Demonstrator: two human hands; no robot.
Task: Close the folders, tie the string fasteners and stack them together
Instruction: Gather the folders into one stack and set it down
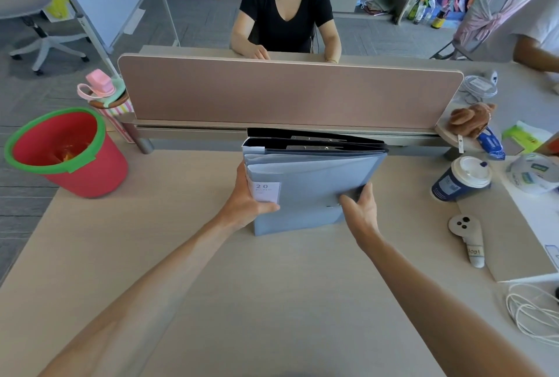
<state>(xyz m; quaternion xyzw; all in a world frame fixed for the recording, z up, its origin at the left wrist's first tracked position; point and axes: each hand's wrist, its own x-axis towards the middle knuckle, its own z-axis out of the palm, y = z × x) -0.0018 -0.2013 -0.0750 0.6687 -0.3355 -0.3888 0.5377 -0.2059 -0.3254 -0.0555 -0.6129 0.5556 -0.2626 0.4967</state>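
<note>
Both hands [251,198] [361,210] grip blue folders [314,186] upright on desk [242,286]

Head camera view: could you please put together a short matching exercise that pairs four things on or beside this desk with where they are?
Things:
1. blue folder
2. red bucket
3. coffee cup
4. white cable

Places:
A. coiled at the desk's near right edge
B. beside the desk's far left corner
C. upright mid-desk, held between the left hand and the right hand
D. on the desk's right side, white lid on

Pairs: 1-C, 2-B, 3-D, 4-A
</note>
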